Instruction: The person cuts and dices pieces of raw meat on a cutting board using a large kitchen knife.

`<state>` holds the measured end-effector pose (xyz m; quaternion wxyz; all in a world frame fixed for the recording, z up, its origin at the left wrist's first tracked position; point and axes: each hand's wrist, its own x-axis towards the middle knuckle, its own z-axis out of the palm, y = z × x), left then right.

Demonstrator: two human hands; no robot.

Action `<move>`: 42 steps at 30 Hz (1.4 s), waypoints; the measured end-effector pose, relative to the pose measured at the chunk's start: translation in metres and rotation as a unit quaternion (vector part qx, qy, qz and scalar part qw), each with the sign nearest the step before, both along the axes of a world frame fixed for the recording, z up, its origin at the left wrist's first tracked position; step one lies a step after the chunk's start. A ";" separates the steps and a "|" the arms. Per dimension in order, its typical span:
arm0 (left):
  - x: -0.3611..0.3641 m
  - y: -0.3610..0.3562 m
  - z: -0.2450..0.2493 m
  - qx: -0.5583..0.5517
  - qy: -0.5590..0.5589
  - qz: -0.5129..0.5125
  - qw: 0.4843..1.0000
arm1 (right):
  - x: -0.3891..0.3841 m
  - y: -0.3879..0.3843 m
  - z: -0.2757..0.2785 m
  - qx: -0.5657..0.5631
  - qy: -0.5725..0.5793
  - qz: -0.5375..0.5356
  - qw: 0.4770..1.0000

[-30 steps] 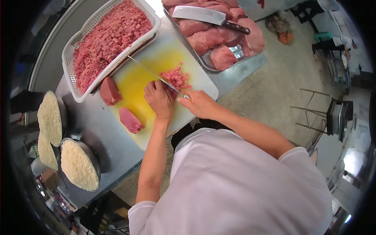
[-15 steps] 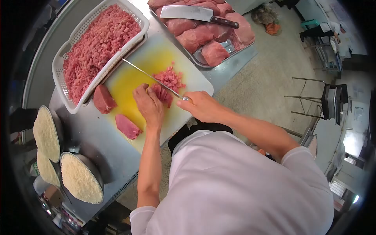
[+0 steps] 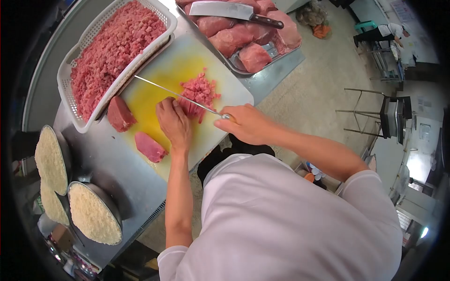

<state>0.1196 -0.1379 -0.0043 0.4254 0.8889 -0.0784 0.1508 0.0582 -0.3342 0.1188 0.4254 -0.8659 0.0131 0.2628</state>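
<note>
My right hand [image 3: 247, 123] grips the handle of a long, thin-bladed knife [image 3: 178, 96], whose blade slants up to the left over the cutting board [image 3: 233, 89]. Curled fingers of my left hand [image 3: 174, 125] rest on a partly cut piece of meat [image 3: 191, 108], close beside the blade; the fingertips are partly hidden. Small diced meat [image 3: 199, 88] lies in a heap beyond the knife. Two uncut chunks are left of my left hand: a darker meat chunk [image 3: 120, 114] near the basket and a pinker meat piece [image 3: 150, 146] nearer me.
A white perforated basket [image 3: 65, 91] of diced meat stands at the board's left. Beyond the board, a cleaver [image 3: 222, 9] lies on large meat pieces [image 3: 254, 57] in a metal tray. Several bowls of pale crumbs [image 3: 95, 213] line the left. A person [image 3: 386, 33] and stool [image 3: 389, 114] are far right.
The view has shifted slightly. The knife handle and my right hand sit a little farther right of my left hand, which stays on the meat.
</note>
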 end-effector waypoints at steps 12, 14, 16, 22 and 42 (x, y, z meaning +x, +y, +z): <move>-0.005 0.007 -0.007 -0.017 0.016 0.018 1.000 | 0.014 0.015 -0.008 -0.020 -0.003 0.024 1.000; -0.008 0.009 -0.012 0.026 0.014 0.012 0.999 | -0.004 0.013 0.015 -0.017 0.026 0.018 0.999; -0.001 0.009 -0.019 0.068 0.000 0.011 0.998 | 0.002 0.016 0.001 -0.015 0.042 0.017 0.999; -0.010 0.008 -0.013 0.086 0.006 0.019 0.996 | 0.022 0.035 -0.067 -0.030 -0.110 0.035 0.993; -0.008 0.021 -0.018 0.043 0.005 -0.013 0.999 | 0.002 0.035 -0.024 -0.004 -0.002 0.029 1.000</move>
